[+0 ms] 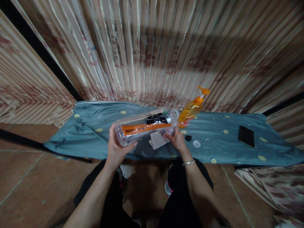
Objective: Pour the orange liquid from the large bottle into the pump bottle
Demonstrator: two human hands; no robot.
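A large clear plastic bottle (144,123) with a silver, black and orange label lies tilted in the air, its uncapped neck pointing right. My left hand (116,147) is closed round its base, thumb along the underside. At the neck end, my right hand (177,139) is closed against the lower side; its fingers are partly hidden. Below the bottle lies a folded pale cloth (159,141) with a printed pattern, near my right thumb. Just beyond the neck, a clear pump bottle (191,110) with an orange pump top and yellow-orange liquid stands on the bench.
A black cap (188,138) and a round white disc (196,143) lie right of my right hand. Farther right rests a dark phone (246,136). Blue patterned cloth covers the narrow bench (220,142). Behind it hangs a pleated curtain (152,47); dark poles stand either side.
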